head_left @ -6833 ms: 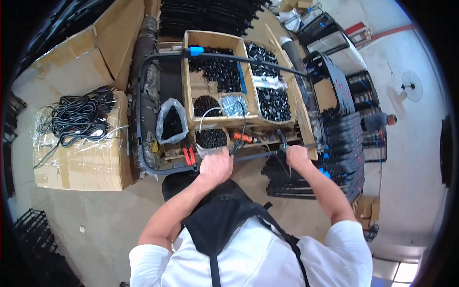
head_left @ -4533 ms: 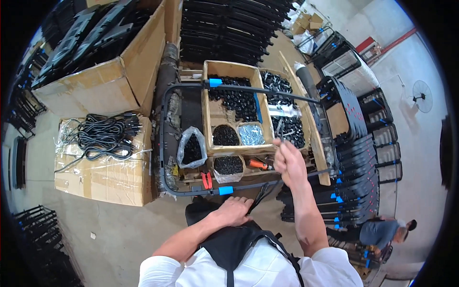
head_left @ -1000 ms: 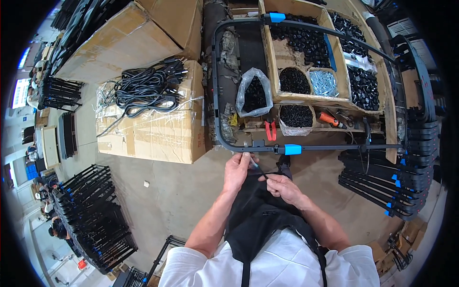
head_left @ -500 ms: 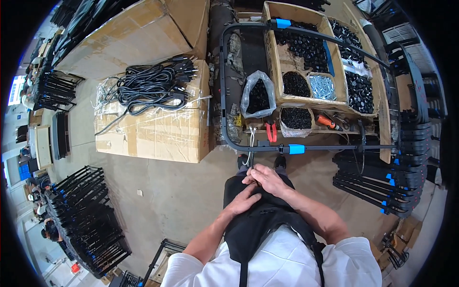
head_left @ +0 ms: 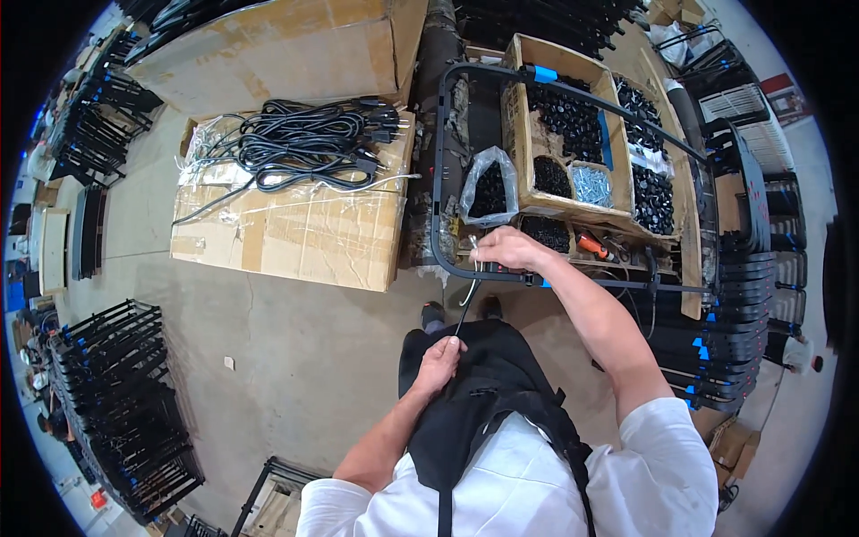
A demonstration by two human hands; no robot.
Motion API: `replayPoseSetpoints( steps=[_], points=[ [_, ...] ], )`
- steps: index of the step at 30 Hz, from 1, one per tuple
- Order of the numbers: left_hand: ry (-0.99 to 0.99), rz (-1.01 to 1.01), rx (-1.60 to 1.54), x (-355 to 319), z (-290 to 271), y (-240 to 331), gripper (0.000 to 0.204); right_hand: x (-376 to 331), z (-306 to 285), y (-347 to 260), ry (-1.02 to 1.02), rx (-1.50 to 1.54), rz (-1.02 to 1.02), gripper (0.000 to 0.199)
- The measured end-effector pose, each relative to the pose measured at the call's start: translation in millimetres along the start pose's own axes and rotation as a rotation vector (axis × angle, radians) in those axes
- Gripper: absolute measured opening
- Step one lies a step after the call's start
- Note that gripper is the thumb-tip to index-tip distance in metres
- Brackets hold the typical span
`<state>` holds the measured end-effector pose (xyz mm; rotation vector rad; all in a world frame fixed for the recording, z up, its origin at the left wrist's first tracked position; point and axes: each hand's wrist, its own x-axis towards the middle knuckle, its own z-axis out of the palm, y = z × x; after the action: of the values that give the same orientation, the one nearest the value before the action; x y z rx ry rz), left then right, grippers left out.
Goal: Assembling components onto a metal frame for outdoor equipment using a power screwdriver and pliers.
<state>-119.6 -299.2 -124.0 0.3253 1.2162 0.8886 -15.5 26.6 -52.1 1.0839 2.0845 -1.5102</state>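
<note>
My left hand [head_left: 438, 362] is closed on a thin black cable [head_left: 463, 315] in front of the black apron. Upward from that hand the cable runs toward pale strands [head_left: 471, 288] at the near tube of a black metal frame [head_left: 437, 179]. Over this tube my right hand [head_left: 508, 249] reaches forward, its fingers curled together beside the pale strands. What those fingers hold is hidden. Red pliers handles, seen there earlier, are covered by the right hand. Behind it stands a clear plastic bag [head_left: 491, 217] of black parts.
Left of the frame, coiled black power cords [head_left: 295, 148] lie on a taped cardboard box [head_left: 295, 246]. A wooden tray [head_left: 512, 116] holds black parts and silver screws [head_left: 591, 186]. An orange-handled tool [head_left: 592, 245] lies near it. Black frames [head_left: 743, 313] are stacked right, others [head_left: 125, 394] left.
My hands have come apart. The right one has moved forward from the lap to above the frame's near tube, and the left has drawn slightly back with the cable.
</note>
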Motion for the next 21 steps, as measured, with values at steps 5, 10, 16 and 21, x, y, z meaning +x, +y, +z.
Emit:
replayPoseSetpoints(
  steps=[5, 10, 16, 21],
  points=[
    [-0.025, 0.2, 0.067, 0.1, 8.0, 29.7, 0.031, 13.8, 8.8, 23.2, 0.495, 0.745, -0.044, 0.025],
    [0.05, 0.393, 0.606, 31.8, 3.7, 84.3, 0.025, 24.7, 3.1, 15.9, 0.618, 1.005, -0.137, 0.032],
    [0.019, 0.193, 0.772, 33.1, 7.3, 102.7, 0.025, 31.7, -1.8, -14.9, 0.505, 0.726, -0.273, 0.032],
    [-0.054, -0.099, 0.259, 23.1, 21.1, 108.3, 0.026, 33.9, -33.3, -2.4, -0.059, 0.36, 0.024, 0.053]
  ],
)
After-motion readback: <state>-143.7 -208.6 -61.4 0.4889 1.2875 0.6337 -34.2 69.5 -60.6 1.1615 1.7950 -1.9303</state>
